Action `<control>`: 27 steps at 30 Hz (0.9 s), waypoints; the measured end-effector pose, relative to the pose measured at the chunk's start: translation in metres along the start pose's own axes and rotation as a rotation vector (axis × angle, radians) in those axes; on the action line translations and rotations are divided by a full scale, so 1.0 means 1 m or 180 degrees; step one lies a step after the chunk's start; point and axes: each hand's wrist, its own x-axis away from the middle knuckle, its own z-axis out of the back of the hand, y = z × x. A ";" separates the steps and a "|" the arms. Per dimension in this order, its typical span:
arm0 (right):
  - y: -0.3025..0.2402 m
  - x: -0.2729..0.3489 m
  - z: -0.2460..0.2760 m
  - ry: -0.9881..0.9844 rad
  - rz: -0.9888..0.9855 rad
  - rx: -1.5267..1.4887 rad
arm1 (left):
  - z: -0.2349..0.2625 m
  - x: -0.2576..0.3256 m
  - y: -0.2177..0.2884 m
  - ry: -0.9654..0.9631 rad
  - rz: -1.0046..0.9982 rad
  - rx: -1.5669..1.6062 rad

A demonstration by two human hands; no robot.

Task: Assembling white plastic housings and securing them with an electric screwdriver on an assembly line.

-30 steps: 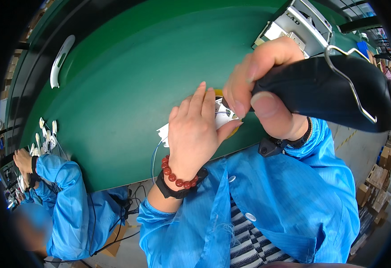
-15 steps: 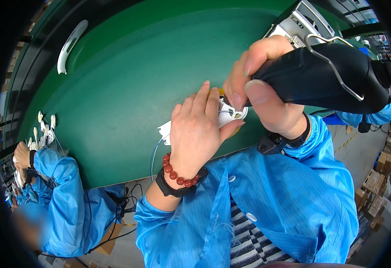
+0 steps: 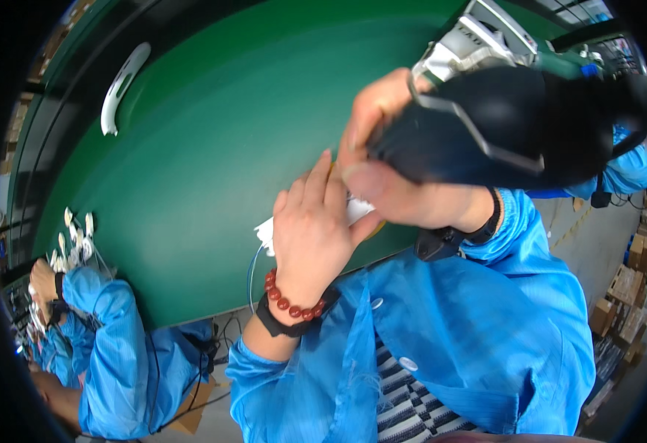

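My left hand (image 3: 310,225) lies flat over a white plastic part (image 3: 265,235), its fingers stretched out and the thumb spread along the near side. Most of the part is hidden under that hand; a thin cable (image 3: 252,269) runs from its left end toward me. Something yellow (image 3: 377,230) shows beneath the part's right end. My right hand (image 3: 382,159) is closed round the front of a black electric screwdriver (image 3: 486,129) with a wire hanging loop. The tool is blurred and tilted over the part. Its tip is hidden behind my fingers.
A curved white plastic piece (image 3: 120,88) lies at the far left of the green table (image 3: 213,140). At the left edge are several small white parts with wires (image 3: 77,240), beside a co-worker's hand (image 3: 43,280). A metal-cased device (image 3: 478,40) stands far right.
The screwdriver and my right hand have shifted left and slightly nearer, over the part. My left hand has moved a little left and toward me. The view has tilted slightly.
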 end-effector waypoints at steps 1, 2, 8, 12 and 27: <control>-0.007 -0.003 0.005 -0.0215 0.0313 0.0482 | 0.005 0.003 0.000 0.0038 -0.0070 0.0039; -0.010 -0.002 0.010 -0.0197 0.0324 0.0574 | 0.010 0.006 -0.002 -0.0084 0.0005 0.0009; -0.020 0.002 0.071 0.1603 0.0466 -0.0549 | 0.019 0.014 0.000 0.0115 0.0134 0.0153; -0.005 0.004 0.099 0.1932 0.0523 -0.0205 | 0.023 0.017 -0.002 0.0095 0.0093 0.0158; -0.019 0.007 0.084 0.1949 0.0430 0.0120 | 0.038 0.031 -0.001 0.0197 0.0055 0.0240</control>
